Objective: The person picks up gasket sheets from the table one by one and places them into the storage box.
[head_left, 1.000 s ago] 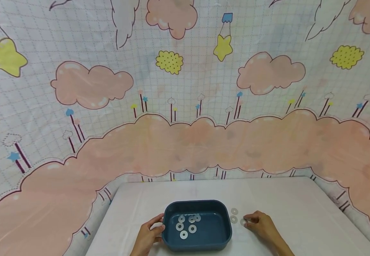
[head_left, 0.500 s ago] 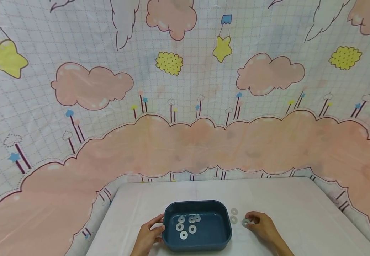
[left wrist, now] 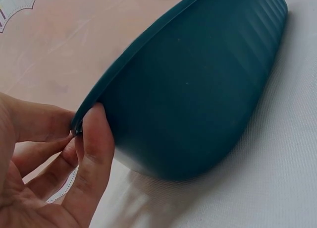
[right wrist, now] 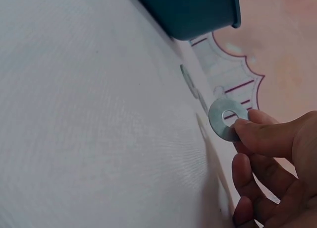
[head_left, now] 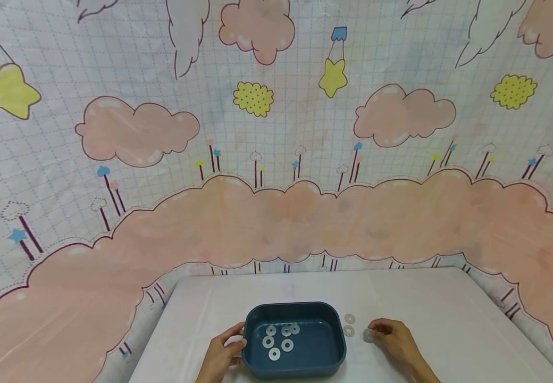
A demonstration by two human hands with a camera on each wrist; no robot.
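Observation:
A dark blue rectangular tub (head_left: pixel 321 367) stands on the white table, with several flat metal washers (head_left: pixel 287 345) lying on its floor toward the left. My left hand (head_left: pixel 221 351) grips the tub's left rim; the left wrist view shows the thumb and fingers (left wrist: pixel 96 139) pinching that edge. To the right of the tub, my right hand (head_left: pixel 396 340) pinches a washer (right wrist: pixel 226 120) by its edge between thumb and forefinger, close over the table. Two more washers (head_left: pixel 350 318) lie on the table between the tub and this hand.
The white table (head_left: pixel 425 298) extends behind and to both sides of the tub. Behind it hangs a cloth (head_left: pixel 305 218) printed with pink clouds and yellow stars, which also borders the table's sides.
The right hand has raised its washer off the table, turning it more upright, and shifted slightly right. The left hand keeps its grip on the tub. The head view has tilted slightly upward.

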